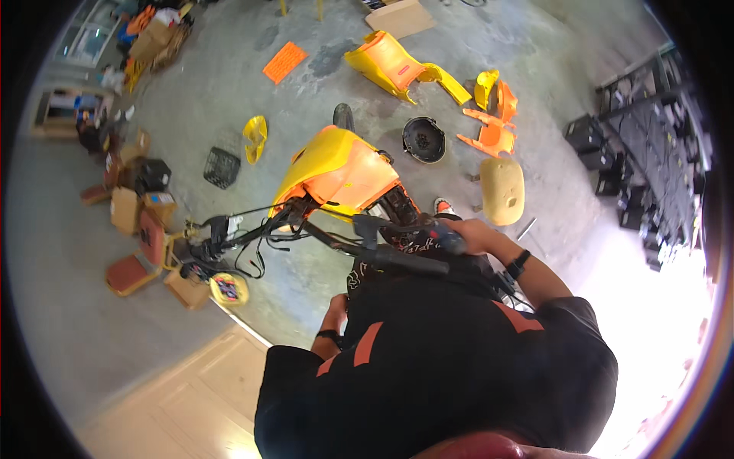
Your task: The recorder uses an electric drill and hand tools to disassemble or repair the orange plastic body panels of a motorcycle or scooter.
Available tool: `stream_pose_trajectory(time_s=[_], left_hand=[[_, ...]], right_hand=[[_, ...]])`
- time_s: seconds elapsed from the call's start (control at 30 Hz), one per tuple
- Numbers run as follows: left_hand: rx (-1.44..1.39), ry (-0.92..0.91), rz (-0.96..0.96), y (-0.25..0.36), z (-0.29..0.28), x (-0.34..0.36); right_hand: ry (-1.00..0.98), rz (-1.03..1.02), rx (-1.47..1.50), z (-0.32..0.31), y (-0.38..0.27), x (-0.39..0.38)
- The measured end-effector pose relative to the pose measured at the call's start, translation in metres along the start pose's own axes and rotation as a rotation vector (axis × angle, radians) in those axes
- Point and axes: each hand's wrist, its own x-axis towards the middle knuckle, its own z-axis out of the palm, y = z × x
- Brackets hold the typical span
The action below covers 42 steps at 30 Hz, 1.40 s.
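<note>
In front of me stands a partly stripped scooter with a yellow and orange front body panel [336, 172]. Its black handlebar [329, 239] crosses before my torso, with a black grip [413, 262] at the near end and loose cables at the far left end. My right hand [475, 236] is closed at the right of the handlebar, around or against a blurred dark object [449, 239] with blue and red parts; its kind is unclear. Low at my left side hangs my left hand [337, 308], near my clothing, its fingers mostly hidden.
On the floor lie a yellow-orange panel [394, 65], an orange mat [285, 63], a black round bin [423, 140], orange plastic parts [491, 136], a tan seat [502, 191] and a black crate [222, 167]. Chairs [131, 274] and boxes stand left; a black rack [650, 145] stands right.
</note>
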Motion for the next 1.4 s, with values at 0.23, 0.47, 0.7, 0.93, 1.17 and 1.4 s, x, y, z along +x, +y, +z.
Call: stream_pose_trajectory(time_s=[0.23,0.47,0.7,0.93,1.17,1.4], left_hand=[[-0.583,-0.07,-0.039,-0.182,0.068,0.004],[-0.793,-0.149,-0.069,-0.193,0.128,0.019],[-0.767,-0.196,-0.04,-0.17,0.113,0.026],[-0.359,-0.162,0.24,-0.137,0.07,0.028],[-0.368,0.148,0.06,-0.062,-0.022,0.08],[-0.208,0.268,0.558,0.069,-0.022,0.014]], right_hand=[[-0.34,0.396,-0.245,-0.056,0.022,-0.039],[-0.338,0.404,-0.277,-0.07,0.07,-0.027],[-0.201,0.342,-0.182,-0.06,0.047,0.004],[-0.23,0.306,-0.162,-0.035,0.024,0.002],[-0.243,0.247,-0.114,-0.004,0.029,0.009],[-0.194,0.156,0.043,0.065,0.04,0.056]])
